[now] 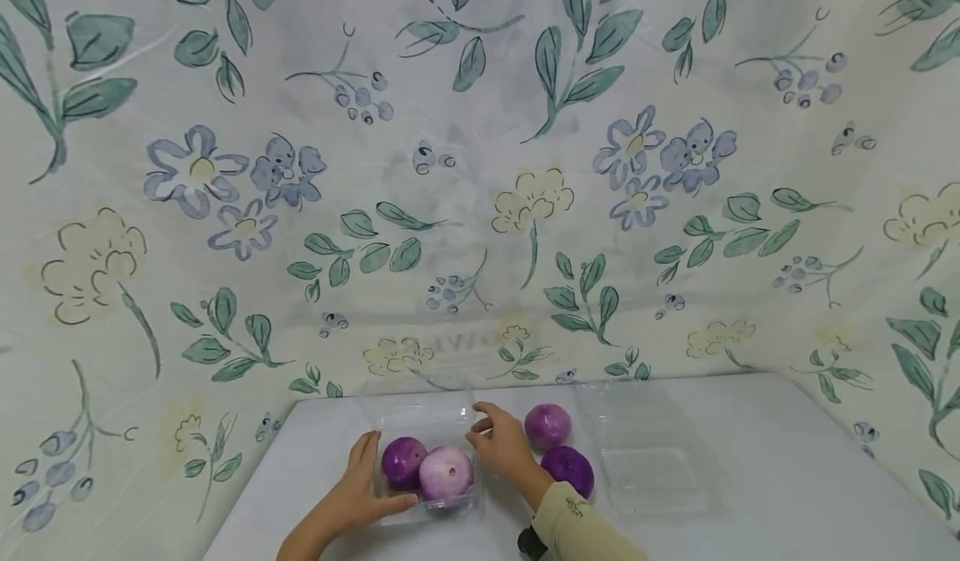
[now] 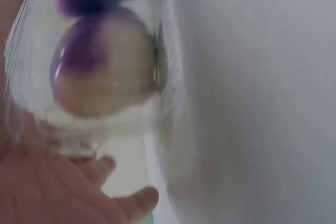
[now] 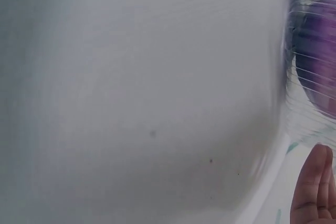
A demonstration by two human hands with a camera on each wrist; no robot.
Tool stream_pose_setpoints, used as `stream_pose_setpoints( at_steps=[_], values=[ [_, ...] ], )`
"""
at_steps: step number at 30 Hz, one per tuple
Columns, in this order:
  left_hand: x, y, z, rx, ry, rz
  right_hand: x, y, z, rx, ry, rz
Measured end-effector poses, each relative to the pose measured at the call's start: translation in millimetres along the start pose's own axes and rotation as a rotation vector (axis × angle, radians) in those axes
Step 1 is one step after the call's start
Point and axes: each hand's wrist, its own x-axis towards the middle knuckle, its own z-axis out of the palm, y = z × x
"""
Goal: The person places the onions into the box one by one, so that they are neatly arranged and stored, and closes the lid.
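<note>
A clear plastic clamshell box (image 1: 431, 507) stands with its lid (image 1: 423, 411) raised toward the back. Inside sit two red onions, a dark purple onion (image 1: 403, 463) at left and a paler pink onion (image 1: 447, 472) at right. My left hand (image 1: 358, 490) touches the box's left side, fingers straight, thumb along the front edge. At the right rear corner, beside the lid, is my right hand (image 1: 504, 448); its extended fingers (image 3: 313, 182) show by the ribbed plastic in the right wrist view. In the left wrist view, an onion (image 2: 105, 66) shows blurred through the box wall.
Right of my right hand, a pink-purple onion (image 1: 547, 425) and a dark purple onion (image 1: 567, 471) lie on the white table (image 1: 795, 461). Farther right stands another clear plastic box (image 1: 660, 478), opened out. A floral curtain (image 1: 480, 294) hangs behind the table.
</note>
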Motion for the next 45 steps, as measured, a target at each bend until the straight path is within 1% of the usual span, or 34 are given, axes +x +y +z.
stream_pose_setpoints(
  at_steps=[3,5,10,14,17,21,29,35,39,41,45],
  values=[
    [-2.6,-6.0,-6.5,-0.026,-0.054,0.043,0.1,1.6,1.8,0.024,-0.001,0.029],
    [-3.3,-9.4,-10.4,-0.043,-0.066,0.058,0.8,2.3,2.4,0.039,0.002,0.032],
    [-3.0,-15.9,-15.9,-0.099,-0.064,0.075,2.7,2.2,2.0,0.086,-0.019,0.029],
    [-3.5,-18.4,-15.7,-0.098,-0.054,0.081,1.8,1.5,0.6,0.105,-0.037,0.028],
    [-2.9,-18.7,-14.6,-0.075,-0.040,0.078,0.8,1.5,0.0,0.096,-0.035,0.021],
    [-1.5,-19.2,-14.1,-0.067,-0.035,0.073,-0.3,1.3,-1.2,0.084,-0.031,0.016],
    [-3.1,-20.4,-13.3,-0.032,-0.026,0.050,-1.2,3.3,-0.9,0.107,-0.037,0.022],
    [-4.3,-18.0,-12.1,-0.048,0.001,0.003,-1.5,2.8,-3.6,0.069,-0.024,0.003],
    [-4.1,-16.8,-10.6,-0.050,0.007,-0.020,-3.0,0.9,-5.8,0.074,-0.042,0.013],
    [-4.1,-16.1,-10.1,-0.044,0.012,-0.023,-3.6,0.6,-6.2,0.083,-0.050,0.019],
    [-3.7,-14.1,-9.9,-0.023,0.031,-0.003,-4.7,0.5,-6.2,0.091,-0.052,0.015]
  ],
)
